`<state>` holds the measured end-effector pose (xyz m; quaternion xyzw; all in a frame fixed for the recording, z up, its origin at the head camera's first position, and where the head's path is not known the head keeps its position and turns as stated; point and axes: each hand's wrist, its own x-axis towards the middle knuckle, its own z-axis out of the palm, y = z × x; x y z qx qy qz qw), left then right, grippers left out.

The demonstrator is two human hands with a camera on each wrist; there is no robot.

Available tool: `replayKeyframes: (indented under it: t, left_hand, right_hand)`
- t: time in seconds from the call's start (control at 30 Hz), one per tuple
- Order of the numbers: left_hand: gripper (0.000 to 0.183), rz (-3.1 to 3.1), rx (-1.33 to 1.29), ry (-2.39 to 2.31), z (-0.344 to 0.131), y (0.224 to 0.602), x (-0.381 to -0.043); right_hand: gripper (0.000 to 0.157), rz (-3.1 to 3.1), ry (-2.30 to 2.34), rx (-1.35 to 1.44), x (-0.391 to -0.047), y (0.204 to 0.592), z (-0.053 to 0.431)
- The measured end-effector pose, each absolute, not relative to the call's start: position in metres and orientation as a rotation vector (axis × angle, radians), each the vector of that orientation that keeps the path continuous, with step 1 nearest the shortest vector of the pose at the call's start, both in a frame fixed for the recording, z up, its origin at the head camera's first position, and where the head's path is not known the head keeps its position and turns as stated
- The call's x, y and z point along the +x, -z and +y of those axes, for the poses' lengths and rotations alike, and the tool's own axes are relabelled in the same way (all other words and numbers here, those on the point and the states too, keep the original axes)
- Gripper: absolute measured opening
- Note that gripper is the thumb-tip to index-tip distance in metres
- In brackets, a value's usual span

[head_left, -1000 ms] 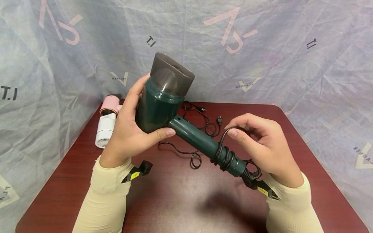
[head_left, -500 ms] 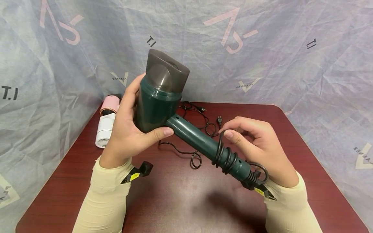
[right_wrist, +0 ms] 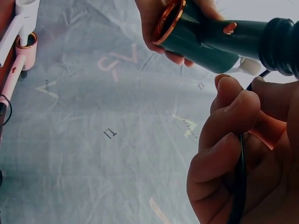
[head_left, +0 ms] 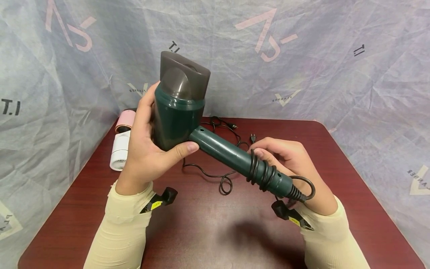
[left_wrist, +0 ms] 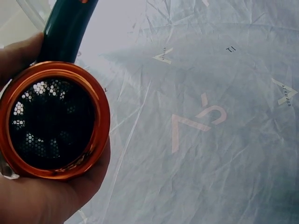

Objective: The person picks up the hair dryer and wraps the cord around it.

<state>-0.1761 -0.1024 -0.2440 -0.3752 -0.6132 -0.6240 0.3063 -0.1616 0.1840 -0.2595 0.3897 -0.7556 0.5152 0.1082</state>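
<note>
A dark green hair dryer (head_left: 179, 119) with a smoky grey nozzle (head_left: 184, 76) is held above the table, nozzle up. My left hand (head_left: 144, 149) grips its barrel from the left, thumb lying near the handle joint. In the left wrist view an orange-rimmed rear grille (left_wrist: 51, 121) shows. Several turns of black cord (head_left: 265, 175) wrap the lower handle, and a loop bows out at its base. My right hand (head_left: 295, 160), partly behind the handle, pinches the cord; in the right wrist view the cord (right_wrist: 239, 182) runs through its curled fingers.
A pink hair dryer (head_left: 126, 119) and a white one (head_left: 120, 151) lie at the table's left side. Black cords (head_left: 205, 173) and a two-pin plug (head_left: 253, 138) lie on the dark red table (head_left: 208, 231). Grey printed cloth (head_left: 319, 74) hangs around it.
The dryer has shifted up and left and its handle has swung nearer level. My right hand has drawn the cord in against the handle, moving left and partly behind it.
</note>
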Motion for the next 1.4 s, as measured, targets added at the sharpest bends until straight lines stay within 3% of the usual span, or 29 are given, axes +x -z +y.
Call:
replayKeyframes:
  t: [0.57, 0.73, 0.9, 1.4]
  left_hand:
    - [0.092, -1.564, -0.898, 1.656, -0.097, 0.243, -0.176]
    - [0.091, -1.572, -0.863, 1.642, -0.097, 0.243, -0.177]
    - [0.094, -1.592, -0.798, 1.608, -0.097, 0.243, -0.176]
    - [0.092, -1.597, -0.667, 1.568, -0.100, 0.244, -0.178]
  right_hand:
    - [0.036, -2.301, -1.262, 1.007, -0.171, 0.277, 0.182]
    - [0.032, -2.361, -1.314, 0.944, -0.170, 0.278, 0.181]
    - [0.027, -2.338, -1.364, 1.069, -0.170, 0.279, 0.180]
    - [0.015, -2.258, -1.043, 1.178, -0.178, 0.280, 0.174]
